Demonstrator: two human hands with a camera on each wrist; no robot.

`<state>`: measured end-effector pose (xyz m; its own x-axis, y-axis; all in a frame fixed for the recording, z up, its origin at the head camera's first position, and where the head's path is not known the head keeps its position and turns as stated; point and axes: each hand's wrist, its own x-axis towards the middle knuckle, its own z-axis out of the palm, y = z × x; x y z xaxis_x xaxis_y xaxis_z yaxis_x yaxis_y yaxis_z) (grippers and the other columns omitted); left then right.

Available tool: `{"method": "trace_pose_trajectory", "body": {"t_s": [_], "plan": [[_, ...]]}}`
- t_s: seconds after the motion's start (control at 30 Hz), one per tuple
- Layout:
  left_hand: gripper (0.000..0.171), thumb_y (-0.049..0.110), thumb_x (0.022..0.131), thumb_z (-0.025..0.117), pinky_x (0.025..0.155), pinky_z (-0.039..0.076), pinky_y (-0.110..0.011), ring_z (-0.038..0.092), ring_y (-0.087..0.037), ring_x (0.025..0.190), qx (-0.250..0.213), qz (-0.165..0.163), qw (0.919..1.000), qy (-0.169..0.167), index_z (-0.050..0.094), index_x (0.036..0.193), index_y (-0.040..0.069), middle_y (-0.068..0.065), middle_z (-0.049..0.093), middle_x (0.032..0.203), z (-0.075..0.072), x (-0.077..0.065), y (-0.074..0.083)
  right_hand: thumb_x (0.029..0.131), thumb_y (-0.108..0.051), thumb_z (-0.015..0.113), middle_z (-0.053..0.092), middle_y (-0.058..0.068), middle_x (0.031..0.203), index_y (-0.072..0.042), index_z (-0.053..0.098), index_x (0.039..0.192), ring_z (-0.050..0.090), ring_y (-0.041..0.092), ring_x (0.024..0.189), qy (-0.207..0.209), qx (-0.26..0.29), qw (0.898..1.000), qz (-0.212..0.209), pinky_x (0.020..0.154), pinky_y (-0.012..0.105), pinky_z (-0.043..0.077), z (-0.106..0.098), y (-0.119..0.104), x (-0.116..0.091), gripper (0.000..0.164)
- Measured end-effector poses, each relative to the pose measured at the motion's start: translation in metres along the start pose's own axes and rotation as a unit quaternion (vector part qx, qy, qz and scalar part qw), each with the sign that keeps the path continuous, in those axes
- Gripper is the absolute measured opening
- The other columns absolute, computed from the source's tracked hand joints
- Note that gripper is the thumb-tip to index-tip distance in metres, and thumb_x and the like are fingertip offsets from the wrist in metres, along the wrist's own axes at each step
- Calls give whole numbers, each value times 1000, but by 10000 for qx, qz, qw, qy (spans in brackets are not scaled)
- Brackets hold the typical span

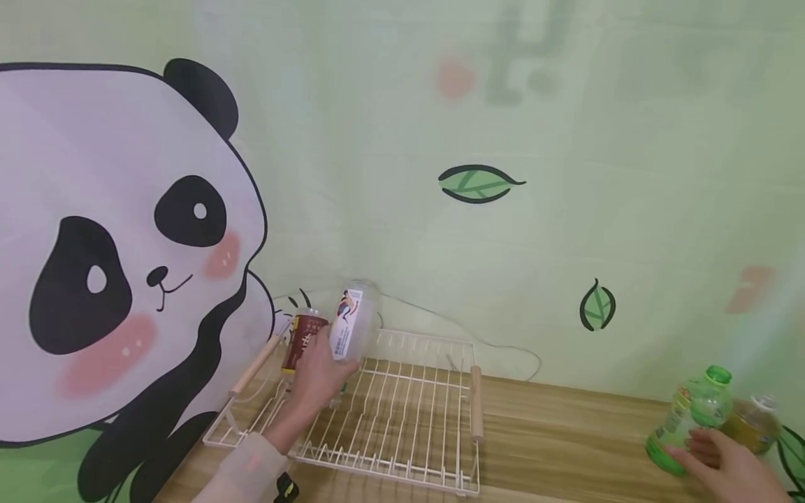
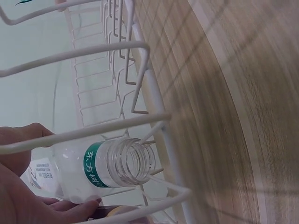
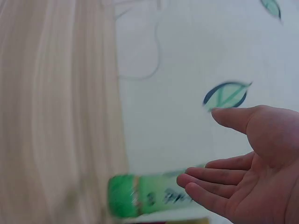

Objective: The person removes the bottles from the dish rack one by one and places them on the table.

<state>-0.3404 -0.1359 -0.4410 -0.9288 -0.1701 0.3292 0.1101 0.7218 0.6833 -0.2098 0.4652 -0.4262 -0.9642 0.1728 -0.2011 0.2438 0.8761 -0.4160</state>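
My left hand [image 1: 317,377] grips a clear plastic bottle [image 1: 349,325] with a white picture label, its thumb and fingers on opposite sides. The bottle is upside down over the white wire dish rack [image 1: 476,471]. In the left wrist view its uncapped neck [image 2: 133,163], below a green band, points down among the wires. Right beside it in the rack is a dark red container [image 1: 304,339] with a yellow rim, partly hidden by my fingers. My right hand [image 1: 729,461] is spread, fingertips close to a green bottle [image 1: 692,402] with a green cap.
Behind the green bottle stands a bottle of amber liquid [image 1: 755,423]. The rack has wooden handles [image 1: 476,404] on both sides and sits on a wood-grain table [image 1: 560,433]. A thin cord [image 1: 465,328] hangs along the panda-printed backdrop [image 1: 377,175].
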Motion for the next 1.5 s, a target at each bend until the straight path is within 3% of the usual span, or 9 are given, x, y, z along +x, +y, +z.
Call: {"method": "trace_pose_trajectory", "body": {"t_s": [0.17,0.33,0.6,0.83,0.97,1.1,1.23,1.33,1.5], "plan": [[86,24,84,83,80,61,-52,66,-38,99,51,-163,9996,-224,42,151,-9,-25,62,119,3,0,-3,101,-73,50,60,43,130,28,38,140,61,58,117,175,-12,9995,-258,87,59,58,-5,-34,-13,109],[88,30,88,85,83,60,-55,66,-40,101,184,-98,9994,-276,39,150,-12,-28,61,120,7,0,-6,103,-66,54,60,41,133,23,41,143,62,57,118,481,-69,9964,-692,87,61,58,-8,-55,-22,99],[86,32,87,89,80,62,-51,67,-36,101,-100,-124,9993,-329,43,147,-8,-24,62,121,6,0,-2,104,-65,54,56,39,141,17,43,147,58,58,124,733,-18,9916,-1067,91,63,56,-11,-83,-32,92],[79,29,85,90,89,60,-52,66,-35,112,-463,127,9983,-327,50,147,3,-17,64,129,-2,-4,9,103,-56,63,59,34,142,7,47,150,60,57,121,1577,166,9706,-1813,92,67,55,-13,-115,-51,80],[86,26,82,91,94,59,-54,64,-34,117,-595,454,9964,-410,47,153,5,-16,62,138,-9,-8,22,102,-49,70,62,28,142,2,50,150,62,54,120,1965,206,9557,-2181,91,68,54,-12,-130,-63,73],[90,23,80,93,95,59,-54,63,-33,118,-731,829,9919,-630,46,155,6,-14,60,141,-15,-16,45,98,-51,75,61,23,145,-5,52,151,58,50,127,2167,273,9439,-2475,93,68,51,-12,-147,-71,74],[89,27,78,96,94,60,-48,65,-28,115,-414,1318,9878,-716,51,152,9,-9,63,137,-20,-28,71,93,-52,80,57,21,151,-14,50,156,53,49,134,2264,351,9311,-2838,95,71,48,-13,-163,-74,80],[88,29,77,96,93,60,-43,64,-25,114,5,1856,9798,-738,53,151,8,-7,65,136,-23,-39,90,88,-49,86,54,18,155,-21,46,160,52,47,136,2362,423,9179,-3161,96,72,48,-11,-175,-74,87],[86,23,77,96,95,59,-40,62,-23,116,422,2676,9582,-922,54,149,4,-8,65,135,-30,-57,118,79,-43,94,49,13,160,-23,37,165,49,43,141,2617,406,8890,-3736,102,66,49,-6,-193,-71,105]]}}
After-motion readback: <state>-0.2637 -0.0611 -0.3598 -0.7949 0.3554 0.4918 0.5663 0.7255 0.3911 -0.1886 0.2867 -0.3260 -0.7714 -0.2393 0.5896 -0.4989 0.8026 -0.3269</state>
